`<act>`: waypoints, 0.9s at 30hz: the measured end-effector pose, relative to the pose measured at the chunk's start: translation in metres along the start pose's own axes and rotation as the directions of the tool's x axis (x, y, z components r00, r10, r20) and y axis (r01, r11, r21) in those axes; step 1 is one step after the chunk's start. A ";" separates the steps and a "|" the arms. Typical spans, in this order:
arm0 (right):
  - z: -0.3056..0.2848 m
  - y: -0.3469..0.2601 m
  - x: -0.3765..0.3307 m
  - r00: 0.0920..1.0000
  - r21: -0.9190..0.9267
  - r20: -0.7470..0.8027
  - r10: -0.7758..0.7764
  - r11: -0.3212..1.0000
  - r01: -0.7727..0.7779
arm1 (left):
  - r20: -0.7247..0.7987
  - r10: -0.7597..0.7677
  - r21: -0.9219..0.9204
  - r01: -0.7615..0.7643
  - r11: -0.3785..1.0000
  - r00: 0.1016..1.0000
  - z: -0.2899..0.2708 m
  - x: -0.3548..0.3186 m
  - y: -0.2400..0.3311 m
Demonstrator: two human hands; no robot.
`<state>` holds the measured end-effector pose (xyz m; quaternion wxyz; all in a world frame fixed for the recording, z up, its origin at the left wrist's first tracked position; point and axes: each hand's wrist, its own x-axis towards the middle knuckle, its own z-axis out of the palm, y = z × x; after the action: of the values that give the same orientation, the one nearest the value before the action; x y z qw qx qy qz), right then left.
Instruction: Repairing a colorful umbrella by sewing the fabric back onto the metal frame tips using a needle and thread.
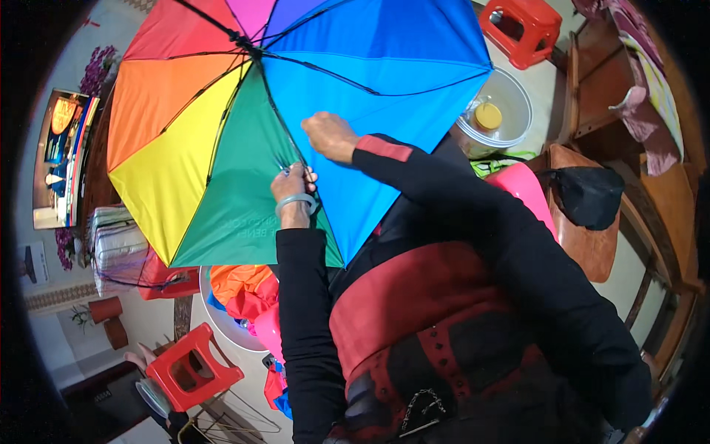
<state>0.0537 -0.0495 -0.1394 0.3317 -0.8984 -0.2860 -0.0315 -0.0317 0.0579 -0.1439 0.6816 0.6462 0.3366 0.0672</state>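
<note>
An open rainbow umbrella (384, 111) spreads before me with its inner side showing, its black ribs meeting at a hub near the top. My left hand (293, 185), a pale bangle round the wrist, is closed on the umbrella at the rib between the green and light-blue panels. To the right and slightly farther off, my right hand (331, 137) is held closed in front of the light-blue panel. Whatever its fingers may pinch is too small to make out. The black shaft (211, 22) runs from the hub toward the upper left.
A basin of colourful folded cloth (240, 292) stands at lower left, by a red stool (196, 366). Another red stool (521, 33) is at upper right, near a clear bucket (510, 111) with a yellow-lidded jar (487, 116). A black pouch (589, 196) lies on a brown seat at right.
</note>
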 end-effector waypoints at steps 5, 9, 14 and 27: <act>0.001 -0.005 -0.009 0.999 -0.020 -0.051 0.012 1.000 -0.013 | 0.020 -0.022 -0.030 0.023 0.999 1.000 0.002 -0.004 0.003; 0.000 -0.010 -0.014 0.997 0.005 0.054 -0.047 0.999 0.047 | 0.040 -0.038 -0.023 0.039 0.999 0.998 0.000 -0.002 0.005; -0.003 -0.015 -0.016 0.980 -0.010 0.198 -0.030 0.999 0.032 | 0.039 -0.039 -0.039 0.041 0.998 0.998 -0.002 -0.004 0.004; 0.015 -0.009 -0.017 0.982 0.149 0.109 -0.153 0.979 0.137 | 0.032 -0.087 -0.133 0.091 0.987 0.996 -0.003 0.006 0.001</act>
<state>0.0327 -0.0436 -0.1502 0.3733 -0.8498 -0.3717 0.0185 -0.0288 0.0634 -0.1451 0.7302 0.5839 0.3511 0.0507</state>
